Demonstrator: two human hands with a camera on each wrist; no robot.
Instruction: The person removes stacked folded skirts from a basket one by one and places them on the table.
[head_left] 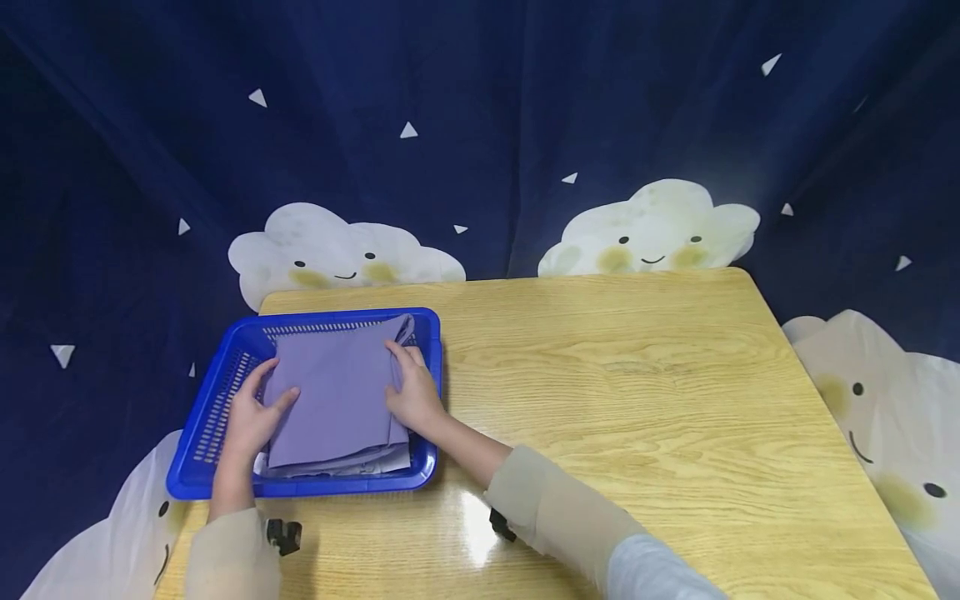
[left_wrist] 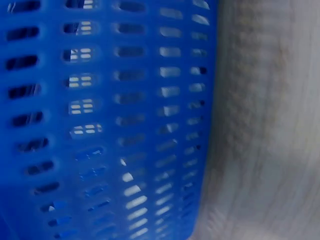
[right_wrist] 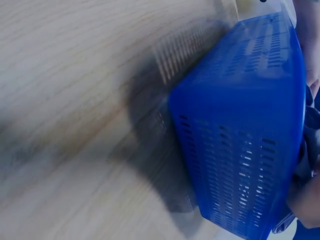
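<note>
A folded purple cloth [head_left: 333, 396] lies in the blue plastic basket [head_left: 433, 333], its upper right corner turned up. My left hand [head_left: 247, 421] holds its left side, thumb over the top and fingers at the edge. On the opposite side, my right hand [head_left: 414, 393] grips the right edge with fingers and thumb bent. Under the purple cloth, a whitish cloth [head_left: 393, 460] shows along the front. The left wrist view has only the slotted basket wall [left_wrist: 110, 110] and tabletop. In the right wrist view, part of the right hand [right_wrist: 306, 200] appears beside the basket.
The basket stands at the left of a light wooden table [head_left: 637, 400], near its left edge. A dark blue curtain [head_left: 510, 125] with clouds and white triangles hangs behind and around the table. Both forearms reach in from the front.
</note>
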